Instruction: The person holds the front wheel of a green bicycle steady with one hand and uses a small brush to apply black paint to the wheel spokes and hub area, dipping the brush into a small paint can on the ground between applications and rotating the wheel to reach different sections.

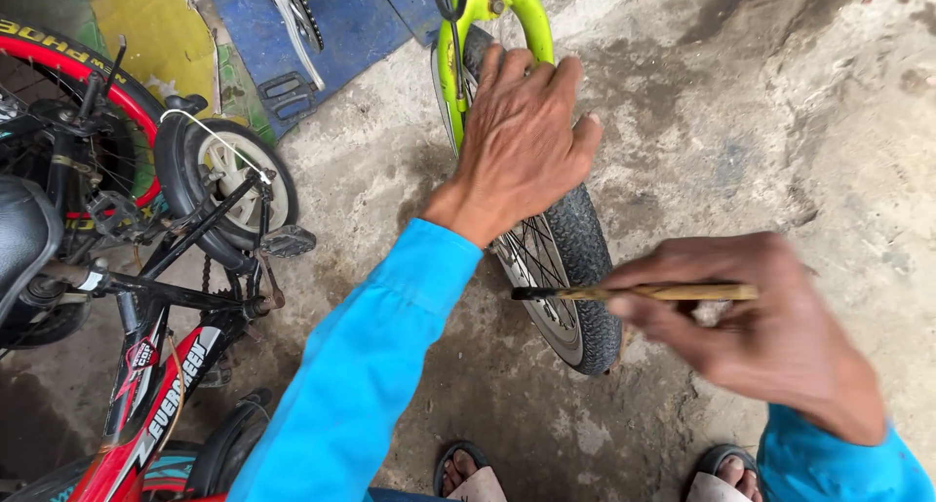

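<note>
Head view: the black knobbly rubber tyre (585, 258) is pressed under the flat-spread left hand (522, 141); a slim wooden-handled brush (634, 292) is pinched by the right hand (760, 327).

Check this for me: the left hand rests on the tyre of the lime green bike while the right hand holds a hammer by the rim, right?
Not quite. The right hand holds a thin brush with a wooden handle, not a hammer, its dark tip near the rim. The rest stands: the left hand rests on the tyre of the lime green bike. The head view shows it.
</note>
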`<action>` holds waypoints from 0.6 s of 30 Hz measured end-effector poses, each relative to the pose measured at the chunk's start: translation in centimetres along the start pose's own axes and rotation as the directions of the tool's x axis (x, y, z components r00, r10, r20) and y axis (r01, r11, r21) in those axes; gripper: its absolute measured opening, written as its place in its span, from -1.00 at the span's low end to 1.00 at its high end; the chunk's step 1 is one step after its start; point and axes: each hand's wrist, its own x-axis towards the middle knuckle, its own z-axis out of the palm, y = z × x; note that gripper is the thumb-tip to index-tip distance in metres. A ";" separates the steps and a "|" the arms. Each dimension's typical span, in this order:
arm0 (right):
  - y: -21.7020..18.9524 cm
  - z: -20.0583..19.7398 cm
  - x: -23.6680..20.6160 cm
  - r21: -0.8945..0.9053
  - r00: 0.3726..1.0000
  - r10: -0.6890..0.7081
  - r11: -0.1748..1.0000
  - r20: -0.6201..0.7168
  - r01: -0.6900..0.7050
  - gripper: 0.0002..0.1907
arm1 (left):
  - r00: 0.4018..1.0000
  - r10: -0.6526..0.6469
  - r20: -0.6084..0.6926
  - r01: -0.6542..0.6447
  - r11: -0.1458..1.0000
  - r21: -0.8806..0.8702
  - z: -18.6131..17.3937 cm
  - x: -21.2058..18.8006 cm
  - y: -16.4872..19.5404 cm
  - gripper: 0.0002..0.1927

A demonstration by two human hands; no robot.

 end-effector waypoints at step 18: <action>2.1 18.5 0.7 -0.291 0.850 -0.212 0.954 -0.482 0.072 -0.76 | 0.978 0.110 -0.179 -0.108 0.994 0.024 1.6 -1.7 -4.0 -0.51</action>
